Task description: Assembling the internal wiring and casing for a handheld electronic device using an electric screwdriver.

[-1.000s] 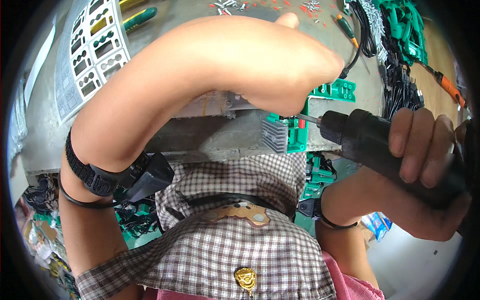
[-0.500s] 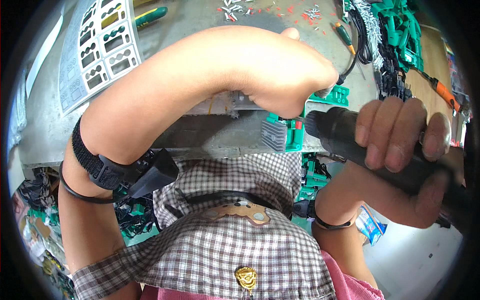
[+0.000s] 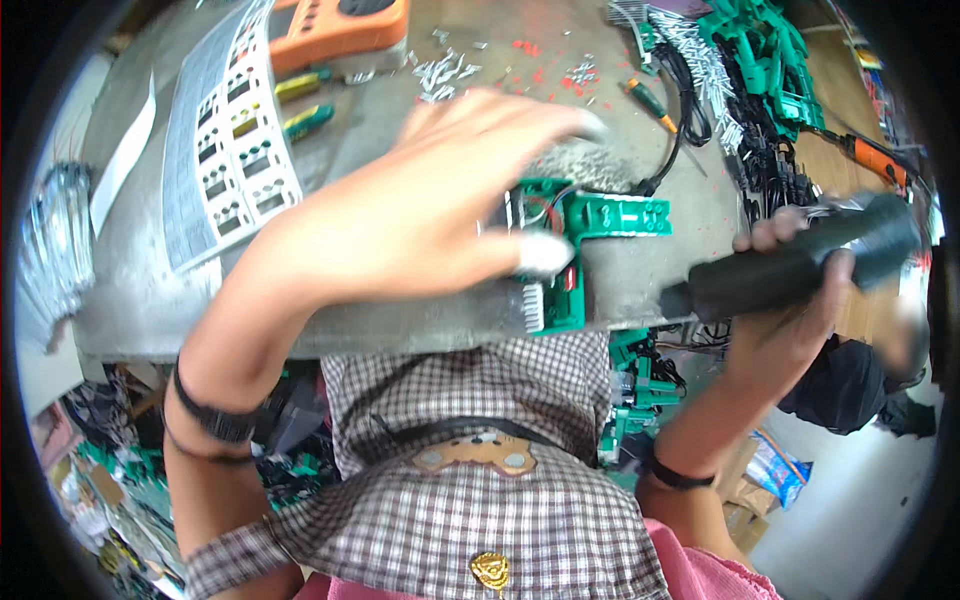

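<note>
My left hand (image 3: 400,215) reaches over a green plastic housing (image 3: 622,217) near the bench's front edge. Its thumb and forefinger, both with pale coverings on their tips, are spread apart around the housing, the thumb over its near part. Whether the thumb touches is blurred. Inside the housing, thin wires, a small red part (image 3: 571,278) and a finned metal heat sink (image 3: 533,308) show. To the right, my right hand (image 3: 818,312) is closed around a black cylindrical electric screwdriver (image 3: 755,285), its nose pointing left, apart from the housing.
Loose screws (image 3: 440,75) and red bits lie at the back. A green-handled screwdriver (image 3: 652,105) sits beside a black cable (image 3: 690,110). A printed sheet (image 3: 205,150) and an orange device (image 3: 340,28) are at left; green housings (image 3: 765,60) pile at far right.
The electric screwdriver has moved away from the housing to the right in my right hand. My left hand has shifted left and spread its fingers, uncovering more of the housing.
</note>
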Motion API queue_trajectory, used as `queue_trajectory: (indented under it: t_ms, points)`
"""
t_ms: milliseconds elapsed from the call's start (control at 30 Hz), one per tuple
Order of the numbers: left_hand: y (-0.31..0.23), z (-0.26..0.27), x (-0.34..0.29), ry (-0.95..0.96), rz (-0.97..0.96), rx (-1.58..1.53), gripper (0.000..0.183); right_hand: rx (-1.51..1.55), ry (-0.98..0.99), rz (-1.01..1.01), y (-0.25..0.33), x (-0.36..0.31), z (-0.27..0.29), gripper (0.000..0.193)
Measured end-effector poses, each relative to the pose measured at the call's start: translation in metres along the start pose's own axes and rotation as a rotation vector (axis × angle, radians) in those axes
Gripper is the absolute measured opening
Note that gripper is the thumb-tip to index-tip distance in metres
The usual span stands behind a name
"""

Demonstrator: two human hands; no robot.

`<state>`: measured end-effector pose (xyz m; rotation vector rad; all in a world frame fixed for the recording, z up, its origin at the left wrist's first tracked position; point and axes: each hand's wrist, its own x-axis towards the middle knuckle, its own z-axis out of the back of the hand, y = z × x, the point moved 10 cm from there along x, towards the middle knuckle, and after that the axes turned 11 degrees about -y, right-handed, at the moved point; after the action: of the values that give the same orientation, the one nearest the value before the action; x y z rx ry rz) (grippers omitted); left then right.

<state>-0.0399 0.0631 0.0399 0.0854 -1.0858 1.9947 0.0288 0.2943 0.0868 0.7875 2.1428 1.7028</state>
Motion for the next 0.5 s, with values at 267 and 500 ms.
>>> queue_trajectory:
  t_ms: [267, 500]
  points:
    - [0.020, 0.003, -0.065, 0.159, 0.243, 0.385, 0.107, -1.529, 0.230, 0.421, -0.024, 0.030, 0.090, 0.062]
    - [0.034, 0.007, 0.004, 0.004, 0.422, -0.241, 0.055, -1.181, 0.792, 0.790, -0.057, 0.044, -0.031, 0.039]
